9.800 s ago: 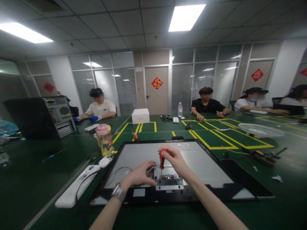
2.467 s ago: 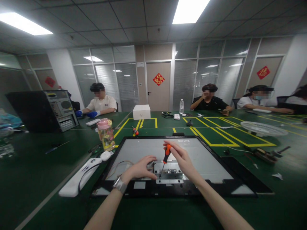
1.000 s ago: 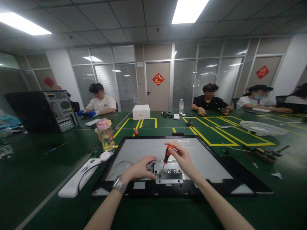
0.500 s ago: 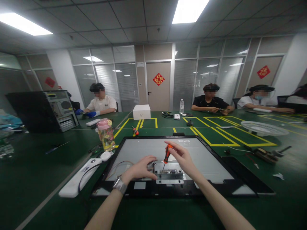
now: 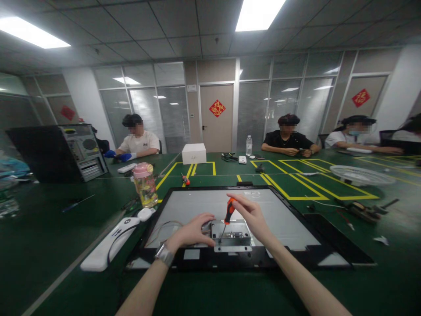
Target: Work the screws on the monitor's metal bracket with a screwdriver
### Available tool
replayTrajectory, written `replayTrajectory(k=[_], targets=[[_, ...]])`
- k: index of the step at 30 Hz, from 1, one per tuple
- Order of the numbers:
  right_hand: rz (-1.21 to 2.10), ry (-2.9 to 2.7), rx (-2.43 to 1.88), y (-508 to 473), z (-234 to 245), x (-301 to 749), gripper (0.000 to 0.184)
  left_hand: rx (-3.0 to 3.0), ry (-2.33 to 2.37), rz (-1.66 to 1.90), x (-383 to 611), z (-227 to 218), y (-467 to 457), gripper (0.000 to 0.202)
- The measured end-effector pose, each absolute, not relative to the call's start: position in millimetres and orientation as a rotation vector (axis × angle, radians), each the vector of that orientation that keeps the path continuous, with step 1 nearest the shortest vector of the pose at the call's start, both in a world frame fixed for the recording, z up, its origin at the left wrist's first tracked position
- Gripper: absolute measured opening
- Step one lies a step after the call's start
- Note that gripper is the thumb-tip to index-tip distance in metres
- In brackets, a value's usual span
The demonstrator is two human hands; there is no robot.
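A display panel (image 5: 279, 219) with a grey back and black frame lies flat before me. On its near part sits a silver metal bracket (image 5: 235, 249). Around the bracket's left end curl the thumb and fingers of my left hand (image 5: 192, 230), steadying it. My right hand (image 5: 251, 217) grips a screwdriver (image 5: 230, 211) by its orange and black handle, fingertips near the top. The screwdriver leans slightly, its shaft pointing down into the bracket's left part; the exact contact at the tip is too small to make out. Thin wires (image 5: 161, 228) run left of my left hand.
A white power strip (image 5: 108, 245) and a pink-lidded bottle (image 5: 144, 186) stand left of the panel. Farther left are a thin screwdriver (image 5: 78, 202) and a computer case (image 5: 55, 153). A dark slab (image 5: 342, 239) and a tool (image 5: 365, 213) lie right. Other people sit across the table.
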State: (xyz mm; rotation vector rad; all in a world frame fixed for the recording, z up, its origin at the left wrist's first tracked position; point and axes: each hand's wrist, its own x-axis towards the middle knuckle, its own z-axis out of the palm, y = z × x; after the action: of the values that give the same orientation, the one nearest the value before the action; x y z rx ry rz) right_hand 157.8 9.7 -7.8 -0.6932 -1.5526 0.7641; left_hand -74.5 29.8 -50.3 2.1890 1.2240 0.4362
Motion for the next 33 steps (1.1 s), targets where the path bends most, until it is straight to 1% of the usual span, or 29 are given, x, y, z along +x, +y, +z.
replayTrajectory(k=[4, 6, 12, 17, 21, 25, 27, 29, 33], targets=[[0.848, -1.574, -0.646, 6.1, -5.6, 157.2, 0.038, 2.196, 1.228, 0.427, -74.8, -49.8, 29.4, 0.092], [0.891, -1.557, -0.631, 5.9, -6.1, 156.4, 0.037, 2.196, 1.225, 0.425, -74.8, -48.4, 28.6, 0.091], [0.907, -1.453, -0.632, 7.7, -7.1, 154.0, 0.021, 2.192, 1.213, 0.422, -76.0, -50.2, 30.3, 0.092], [0.976, -1.402, -0.612, 7.5, -9.2, 151.5, 0.013, 2.206, 1.202, 0.442, -76.2, -52.0, 31.1, 0.091], [0.990, -1.419, -0.603, 10.6, -15.4, 150.9, 0.017, 2.215, 1.194, 0.443, -76.1, -51.5, 31.2, 0.090], [1.139, -1.425, -0.507, 10.6, -17.9, 149.7, 0.027, 2.214, 1.197, 0.430, -75.9, -51.7, 31.9, 0.091], [1.188, -1.407, -0.479, 9.2, -17.5, 148.1, 0.030, 2.210, 1.202, 0.435, -75.3, -51.3, 31.5, 0.090], [1.189, -1.387, -0.491, 8.3, -17.2, 146.4, 0.028, 2.206, 1.209, 0.438, -74.6, -50.3, 30.4, 0.090], [1.100, -1.359, -0.526, 9.5, -18.2, 145.5, 0.018, 2.193, 1.230, 0.430, -73.5, -48.0, 28.4, 0.091]])
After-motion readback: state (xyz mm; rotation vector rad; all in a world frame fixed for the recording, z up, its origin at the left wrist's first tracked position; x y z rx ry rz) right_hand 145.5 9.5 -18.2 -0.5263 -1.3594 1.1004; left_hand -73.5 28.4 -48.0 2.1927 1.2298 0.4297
